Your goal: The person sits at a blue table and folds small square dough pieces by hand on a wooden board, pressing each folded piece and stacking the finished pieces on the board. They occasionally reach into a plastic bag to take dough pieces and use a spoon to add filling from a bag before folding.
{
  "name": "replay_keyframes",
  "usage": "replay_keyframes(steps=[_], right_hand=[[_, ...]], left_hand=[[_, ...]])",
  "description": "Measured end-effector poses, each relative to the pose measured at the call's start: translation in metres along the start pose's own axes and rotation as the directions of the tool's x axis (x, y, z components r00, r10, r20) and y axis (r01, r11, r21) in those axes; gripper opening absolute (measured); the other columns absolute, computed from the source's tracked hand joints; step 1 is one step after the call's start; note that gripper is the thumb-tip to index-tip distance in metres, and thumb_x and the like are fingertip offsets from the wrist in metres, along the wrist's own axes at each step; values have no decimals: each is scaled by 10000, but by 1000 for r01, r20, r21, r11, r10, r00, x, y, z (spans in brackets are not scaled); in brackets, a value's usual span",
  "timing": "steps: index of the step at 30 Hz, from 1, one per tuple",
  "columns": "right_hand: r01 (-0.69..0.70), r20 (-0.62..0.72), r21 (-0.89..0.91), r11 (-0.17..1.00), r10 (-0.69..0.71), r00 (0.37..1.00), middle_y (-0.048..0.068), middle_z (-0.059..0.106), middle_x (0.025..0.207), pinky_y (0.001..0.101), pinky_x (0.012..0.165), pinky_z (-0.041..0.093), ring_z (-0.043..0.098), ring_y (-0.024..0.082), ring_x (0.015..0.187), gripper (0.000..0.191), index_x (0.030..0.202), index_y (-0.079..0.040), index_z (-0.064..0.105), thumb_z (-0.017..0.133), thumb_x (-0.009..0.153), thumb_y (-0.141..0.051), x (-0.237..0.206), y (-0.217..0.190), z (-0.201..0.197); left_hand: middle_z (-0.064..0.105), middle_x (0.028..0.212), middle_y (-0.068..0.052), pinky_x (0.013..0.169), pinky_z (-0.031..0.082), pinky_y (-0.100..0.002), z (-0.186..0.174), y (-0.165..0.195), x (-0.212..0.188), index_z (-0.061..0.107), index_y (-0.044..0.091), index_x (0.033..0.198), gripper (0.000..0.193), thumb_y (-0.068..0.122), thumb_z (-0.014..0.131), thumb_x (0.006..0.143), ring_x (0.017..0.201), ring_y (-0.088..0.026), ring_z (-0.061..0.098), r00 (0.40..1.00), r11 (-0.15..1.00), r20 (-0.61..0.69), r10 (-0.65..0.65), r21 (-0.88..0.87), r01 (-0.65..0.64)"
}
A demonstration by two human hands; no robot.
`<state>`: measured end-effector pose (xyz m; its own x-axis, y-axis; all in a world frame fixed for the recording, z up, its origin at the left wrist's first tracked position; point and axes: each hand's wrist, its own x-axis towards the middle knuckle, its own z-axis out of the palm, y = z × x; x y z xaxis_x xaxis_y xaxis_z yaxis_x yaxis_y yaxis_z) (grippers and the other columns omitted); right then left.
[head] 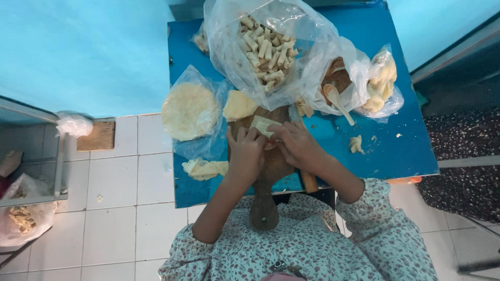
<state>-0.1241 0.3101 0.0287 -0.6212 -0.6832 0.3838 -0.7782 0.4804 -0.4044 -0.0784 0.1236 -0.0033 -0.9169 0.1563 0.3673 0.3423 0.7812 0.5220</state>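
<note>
On round wooden paddle board [271,161], pale square pastry wrapper [263,125] lay at far edge. Left hand [246,153] and right hand [297,145] both pinched it, fingers curled. Best rolled tight, evenly. Clear bag of finished rolls [265,47] sat beyond board.

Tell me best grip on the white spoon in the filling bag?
Probably by the handle end of the white spoon, from the lower right. The bowl sits in the brown filling inside the open plastic bag, while the handle slants out over the blue table, free and clear of both hands.
</note>
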Motion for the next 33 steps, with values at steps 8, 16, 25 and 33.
replay_keyframes(steps=[8, 16, 25, 33], right_hand=[[165, 25, -142, 976, -163, 986, 38, 620, 943, 433, 811, 426, 604, 251, 891, 480, 1297, -56, 576, 720, 839, -40, 4, -2, -3], [174, -46, -194, 966, -186, 982, 78, 636, 1111, 435, 804, 410, 612, 279, 945, 412, 1273, -21, 533, 689, 892, -9, -1, 5, 8], [145, -89, -253, 957, -172, 981, 67, 650, 1117, 459, 872, 429, 643, 252, 1031, 456, 1284, -64, 544, 706, 862, -1, -19, -6, 12], [119, -3, -374, 920, -129, 992, 71, 671, 1022, 508, 915, 423, 632, 303, 1120, 514, 1371, -10, 513, 682, 889, -65, -14, -2, 12]], left_hand=[[641, 1017, -73, 1101, 252, -710, -2, 0, 6, 719, 59, 1044, 258, 63, 685, 789, 1062, -331, 567, 999, 992, -46, 14, 122, -8], [653, 997, -16, 1092, 187, -778, -7, -3, -3, 725, 132, 889, 72, 126, 722, 817, 1061, -293, 577, 994, 995, -96, 56, 84, -48], [611, 1010, -37, 1117, 216, -759, -2, -6, -2, 746, 148, 883, 92, 107, 714, 807, 1078, -302, 556, 995, 994, -93, 46, 106, -36], [574, 1132, -105, 1125, 254, -687, 5, -9, -2, 642, 89, 1267, 385, 140, 700, 890, 1133, -322, 555, 992, 999, -124, -22, 45, 28]])
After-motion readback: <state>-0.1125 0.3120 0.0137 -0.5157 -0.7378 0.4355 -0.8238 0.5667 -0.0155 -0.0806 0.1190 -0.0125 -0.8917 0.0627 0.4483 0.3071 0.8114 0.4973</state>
